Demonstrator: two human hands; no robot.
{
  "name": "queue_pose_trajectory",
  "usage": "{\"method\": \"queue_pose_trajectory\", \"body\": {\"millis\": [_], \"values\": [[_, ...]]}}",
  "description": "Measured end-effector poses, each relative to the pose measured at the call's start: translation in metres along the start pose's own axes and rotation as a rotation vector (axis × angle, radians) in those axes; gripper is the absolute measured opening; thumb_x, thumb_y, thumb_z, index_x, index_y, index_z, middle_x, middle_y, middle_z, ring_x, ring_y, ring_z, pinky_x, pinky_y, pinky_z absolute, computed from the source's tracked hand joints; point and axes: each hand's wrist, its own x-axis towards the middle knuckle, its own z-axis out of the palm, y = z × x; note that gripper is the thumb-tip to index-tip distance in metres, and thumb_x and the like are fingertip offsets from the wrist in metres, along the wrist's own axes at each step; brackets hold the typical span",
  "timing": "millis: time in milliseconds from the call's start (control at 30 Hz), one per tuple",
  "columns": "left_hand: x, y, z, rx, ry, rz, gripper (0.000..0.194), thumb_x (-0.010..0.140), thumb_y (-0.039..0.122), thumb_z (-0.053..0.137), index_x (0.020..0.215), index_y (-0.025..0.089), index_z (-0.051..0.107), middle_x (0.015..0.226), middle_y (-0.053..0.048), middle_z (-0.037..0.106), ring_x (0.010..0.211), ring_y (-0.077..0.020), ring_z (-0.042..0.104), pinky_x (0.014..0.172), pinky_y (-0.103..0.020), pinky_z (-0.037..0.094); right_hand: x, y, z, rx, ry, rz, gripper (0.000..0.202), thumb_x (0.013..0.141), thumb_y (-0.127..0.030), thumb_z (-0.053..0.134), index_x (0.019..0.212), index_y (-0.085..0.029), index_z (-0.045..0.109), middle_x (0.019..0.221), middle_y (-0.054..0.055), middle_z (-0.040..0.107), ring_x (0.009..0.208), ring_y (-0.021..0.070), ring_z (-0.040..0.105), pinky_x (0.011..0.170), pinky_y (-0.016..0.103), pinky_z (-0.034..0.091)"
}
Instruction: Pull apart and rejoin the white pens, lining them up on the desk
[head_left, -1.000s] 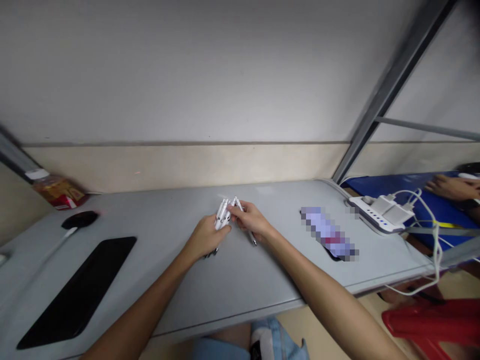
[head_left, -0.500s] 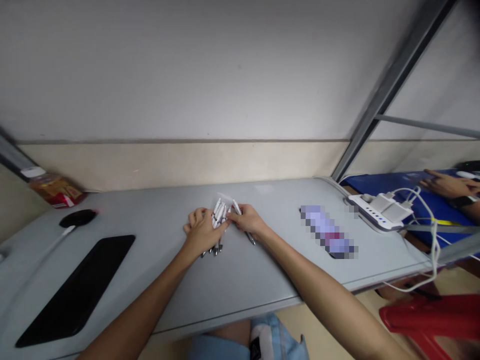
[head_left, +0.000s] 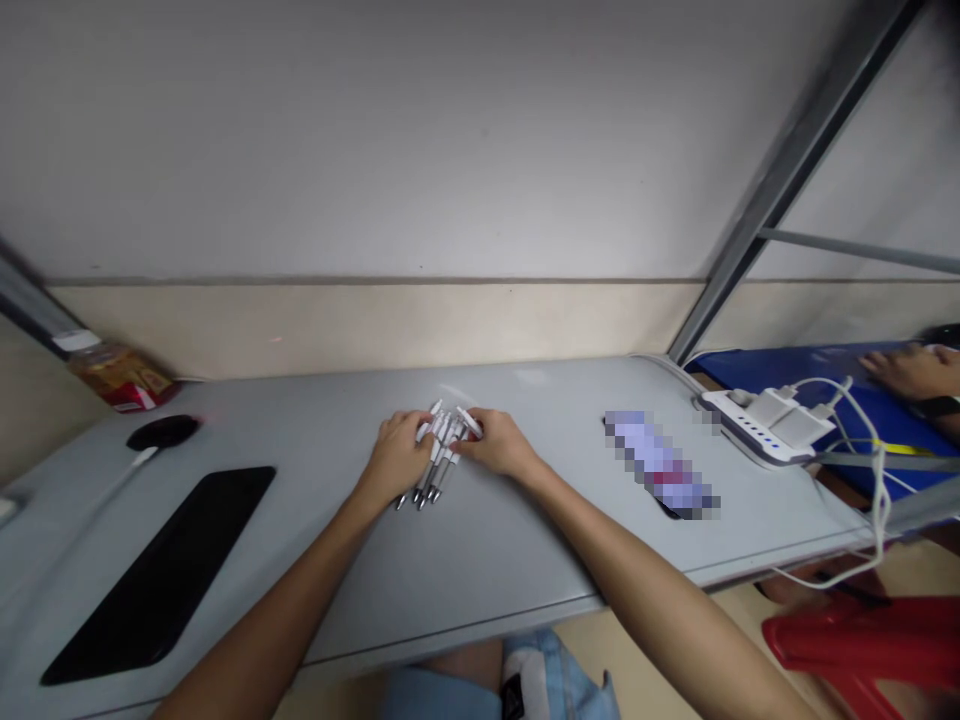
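Observation:
A bunch of white pens with grey grips and silver tips lies fanned at the middle of the desk, tips toward me. My left hand is closed at the left side of the bunch, thumb against the pens. On the other side, my right hand pinches the white end of a pen; the rest of that pen is hidden by the fingers. A clear plastic edge seems to show just behind the pens, too faint to make out.
On the grey desk lie a black tablet-like slab, a black round charger, a tipped bottle and a blurred-out phone. A power strip with cables stands right. Another person's hand rests on a blue surface.
The pen in my right hand has turned, and its tip no longer sticks out at lower right. The bunch's tips have shifted slightly left. The other person's hand has moved right.

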Motion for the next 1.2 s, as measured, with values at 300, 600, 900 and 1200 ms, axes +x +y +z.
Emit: {"method": "queue_pose_trajectory", "body": {"millis": [300, 600, 900, 1200], "values": [[-0.005, 0.000, -0.006, 0.079, 0.045, 0.031, 0.029, 0.088, 0.034, 0.044, 0.106, 0.017, 0.060, 0.100, -0.009, 0.063, 0.091, -0.0221, 0.061, 0.084, -0.034, 0.046, -0.004, -0.005, -0.004, -0.110, -0.015, 0.044, 0.023, 0.073, -0.026, 0.068, 0.094, -0.016, 0.070, 0.074, 0.000, 0.066, 0.063, 0.0108, 0.052, 0.059, 0.020, 0.035], [-0.007, 0.005, -0.011, 0.155, -0.040, -0.052, 0.030, 0.091, 0.033, 0.042, 0.111, 0.016, 0.057, 0.103, -0.010, 0.065, 0.092, -0.0222, 0.062, 0.080, -0.032, 0.045, -0.005, -0.006, -0.003, -0.125, 0.031, 0.045, 0.026, 0.074, -0.035, 0.071, 0.091, -0.016, 0.067, 0.073, 0.000, 0.065, 0.063, 0.0110, 0.052, 0.059, 0.021, 0.034], [-0.007, 0.007, -0.012, 0.225, 0.001, -0.077, 0.032, 0.090, 0.031, 0.039, 0.108, 0.017, 0.062, 0.108, -0.010, 0.065, 0.095, -0.0234, 0.063, 0.084, -0.034, 0.046, -0.002, 0.001, -0.002, -0.105, 0.004, 0.135, 0.041, 0.068, -0.033, 0.075, 0.105, -0.020, 0.064, 0.080, 0.001, 0.068, 0.068, 0.0126, 0.057, 0.061, 0.022, 0.039], [-0.004, 0.003, -0.012, 0.247, -0.020, -0.068, 0.038, 0.091, 0.035, 0.035, 0.103, 0.017, 0.067, 0.103, -0.011, 0.066, 0.096, -0.0237, 0.063, 0.086, -0.034, 0.047, -0.003, -0.002, -0.003, -0.174, -0.023, 0.118, 0.036, 0.072, -0.033, 0.071, 0.105, -0.020, 0.068, 0.084, 0.003, 0.071, 0.072, 0.0147, 0.061, 0.064, 0.023, 0.040]]}}
